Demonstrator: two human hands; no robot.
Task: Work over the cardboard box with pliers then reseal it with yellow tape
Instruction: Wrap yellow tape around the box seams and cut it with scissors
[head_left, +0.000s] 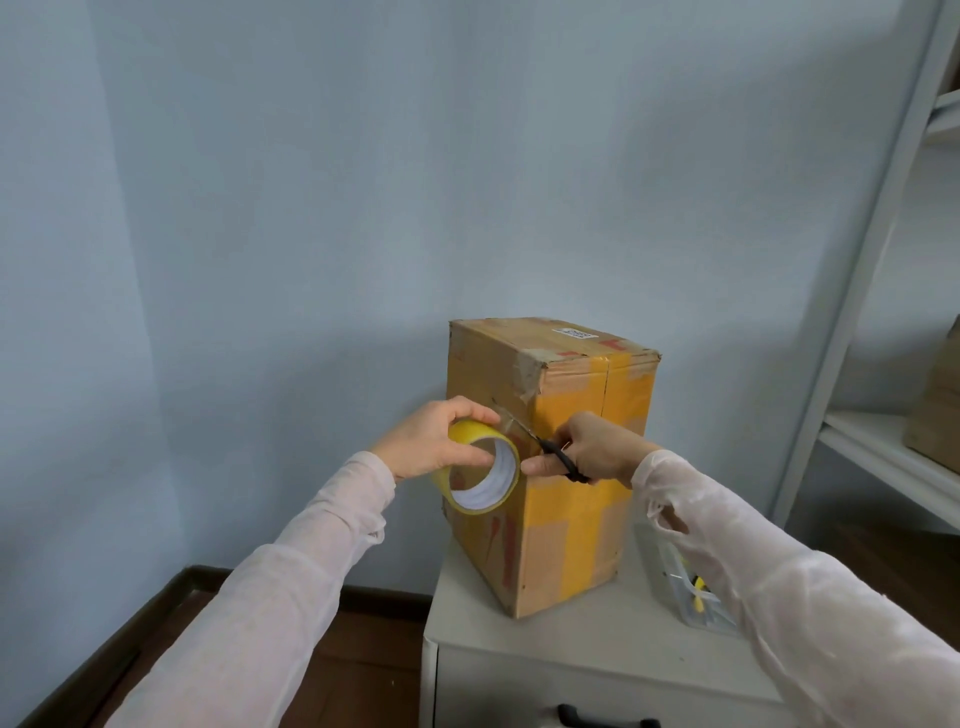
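Head view: cardboard box (582, 530) upright on desk (587, 644), at 5 o'clock from frame centre. Left hand (431, 441) fingers curled round yellow tape roll (498, 475) at box's 9 o'clock edge. Right hand (597, 447) fingers gripping black-handled scissors (558, 454), blades pointing 10 o'clock, at strip between roll and box. Clear tray (693, 603) at box's 4 o'clock.
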